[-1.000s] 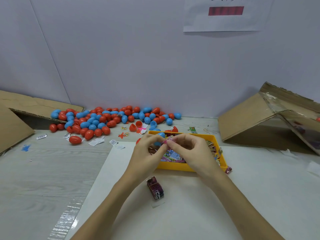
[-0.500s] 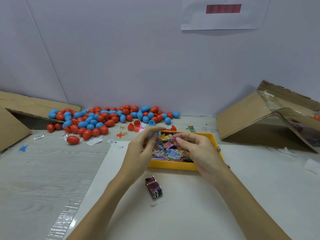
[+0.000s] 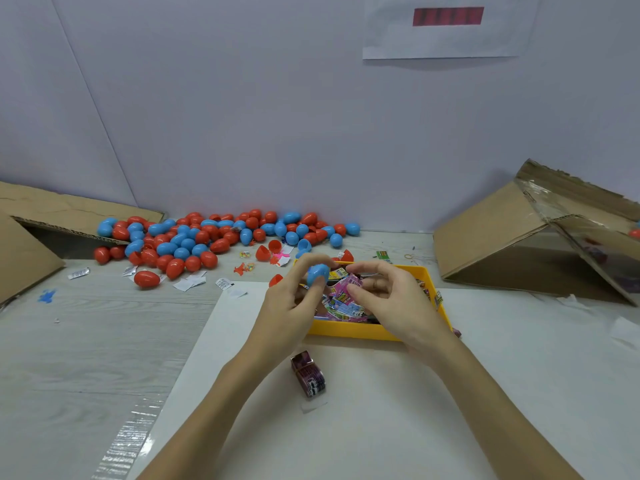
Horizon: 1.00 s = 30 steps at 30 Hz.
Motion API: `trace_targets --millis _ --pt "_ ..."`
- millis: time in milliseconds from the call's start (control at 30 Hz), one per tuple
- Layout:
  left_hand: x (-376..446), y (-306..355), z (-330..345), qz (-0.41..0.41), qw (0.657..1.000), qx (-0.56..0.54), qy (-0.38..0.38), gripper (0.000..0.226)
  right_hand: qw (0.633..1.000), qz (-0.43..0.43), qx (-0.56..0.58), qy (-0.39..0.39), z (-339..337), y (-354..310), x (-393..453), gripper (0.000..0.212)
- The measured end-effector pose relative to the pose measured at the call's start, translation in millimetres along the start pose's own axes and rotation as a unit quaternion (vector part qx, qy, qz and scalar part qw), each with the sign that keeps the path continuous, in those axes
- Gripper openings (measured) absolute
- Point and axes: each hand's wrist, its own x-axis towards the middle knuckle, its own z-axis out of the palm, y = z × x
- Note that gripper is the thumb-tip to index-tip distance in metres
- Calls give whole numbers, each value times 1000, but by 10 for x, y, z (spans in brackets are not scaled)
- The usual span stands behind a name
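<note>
Left hand [image 3: 291,306] pinches blue shell [image 3: 318,273] over tray [image 3: 346,329] rim; right hand [image 3: 398,303] curled, grip unclear.

Tray [image 3: 346,331] sits on the sheet [image 3: 381,438], at its far edge, mid-table [image 3: 86,341]. Packets [image 3: 341,304] lie in the tray. Both hands are over the tray: left hand [image 3: 289,306] at its left end, holding an egg shell [image 3: 317,274] above it; right hand [image 3: 398,303] just right of that, above the packets. Bundle [image 3: 308,374] lies on the sheet just in front of the tray, between the forearms. Egg pile [image 3: 207,233] is behind-left of the tray, against the wall [image 3: 242,116]. Left box [image 3: 27,244] is at far left, right box [image 3: 495,237] at far right, both on the table. Notice [image 3: 446,39] hangs on the wall, above and behind the tray.
</note>
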Motion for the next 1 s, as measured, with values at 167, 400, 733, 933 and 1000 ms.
trace_targets --millis 167,400,733,933,1000 --pt "-10 19 18 8 999 37 -1 12 998 -30 -46 -42 4 -34 -28 40" --pt "14 0 -21 0 999 51 0 7 989 -73 -106 -73 32 -46 -63 48" --pt "31 33 -44 -7 997 -57 43 2 998 -15 57 -6 102 -59 -63 13" --pt "40 37 -48 -5 997 -57 44 18 994 21 94 59 127 -19 -22 10" --pt "43 26 -67 19 999 -32 33 19 994 12 63 88 107 -9 -4 14"
